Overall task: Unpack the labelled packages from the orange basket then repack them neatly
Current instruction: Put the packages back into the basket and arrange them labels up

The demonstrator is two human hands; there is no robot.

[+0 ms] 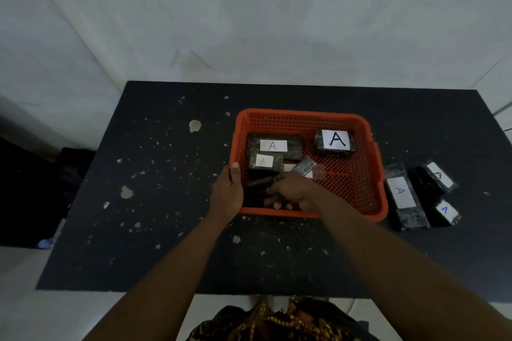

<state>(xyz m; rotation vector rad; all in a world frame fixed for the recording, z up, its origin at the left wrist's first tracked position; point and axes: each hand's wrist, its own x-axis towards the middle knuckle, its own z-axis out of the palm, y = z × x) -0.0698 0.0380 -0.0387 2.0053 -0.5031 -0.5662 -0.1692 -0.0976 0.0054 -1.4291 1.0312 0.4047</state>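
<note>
The orange basket (304, 119) is being steadied on the desk (166, 202) by the left hand (228, 194), its grip clenched on the near-left rim. A dark package (259, 183) inside is being grasped by the right hand (293, 191). Three labelled packages (401, 194) are lying just right of the basket, pretty blurry tbh.

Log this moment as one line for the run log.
left hand: gripping orange basket near-left rim | right hand: inside basket, on a dark package | three labelled packages on table, right of basket
</note>
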